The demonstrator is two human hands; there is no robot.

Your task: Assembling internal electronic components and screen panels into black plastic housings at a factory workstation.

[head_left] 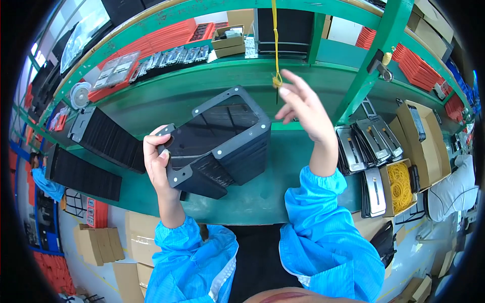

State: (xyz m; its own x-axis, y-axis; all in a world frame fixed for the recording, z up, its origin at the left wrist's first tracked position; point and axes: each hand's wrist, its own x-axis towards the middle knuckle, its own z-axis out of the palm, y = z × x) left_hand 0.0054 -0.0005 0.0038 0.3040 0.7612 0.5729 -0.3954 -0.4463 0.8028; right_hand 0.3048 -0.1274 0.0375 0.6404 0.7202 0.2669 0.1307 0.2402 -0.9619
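My left hand (159, 159) grips the left end of a thick stack of black panels (202, 177), fingers over the edge and thumb on top. The top panel has a glossy dark middle and a matt rim with pale round spots. The stack sits tilted over the green bench. My right hand (305, 108) is raised beyond the stack's right side, fingers apart. Close to its fingertips hangs a yellow cord (276, 40) with a knotted lower end and a thin dark tip. Whether the fingers touch the cord, I cannot tell.
Two more black panel stacks (108, 136) lean at the left of the green bench (288, 197). At right are flat silver-and-black parts (374, 141), a box of yellow cords (399, 187) and an open carton (429, 146). A green post (364, 86) and a loaded shelf stand behind.
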